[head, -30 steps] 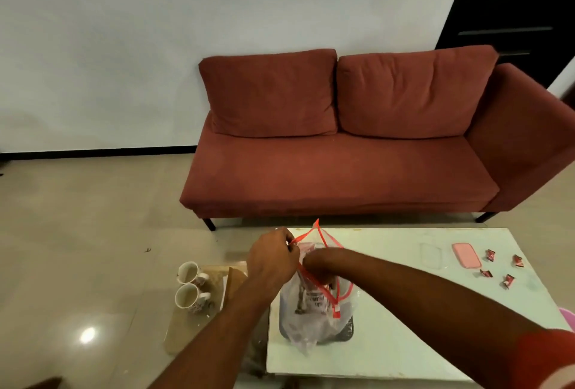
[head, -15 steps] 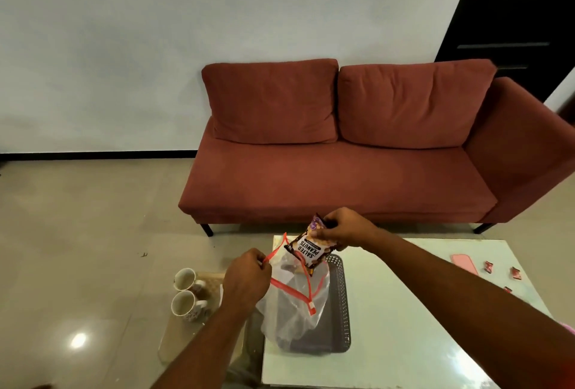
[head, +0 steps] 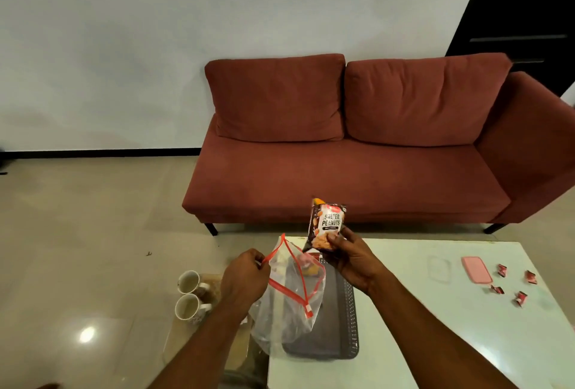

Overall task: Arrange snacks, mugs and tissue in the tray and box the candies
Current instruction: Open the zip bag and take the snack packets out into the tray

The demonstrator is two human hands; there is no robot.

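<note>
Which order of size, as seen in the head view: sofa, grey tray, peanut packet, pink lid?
1. sofa
2. grey tray
3. peanut packet and pink lid: nearly alike; the packet is held up nearer the camera, so unranked.

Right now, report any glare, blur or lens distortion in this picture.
Head view: a glare spot sits on the floor tiles near the mugs; same view, wide-angle bowing tilts the door and curves the sofa; head view too, the salted peanuts packet in the right hand reads sharply, the candies look soft, the clear box nearly vanishes against the table.
</note>
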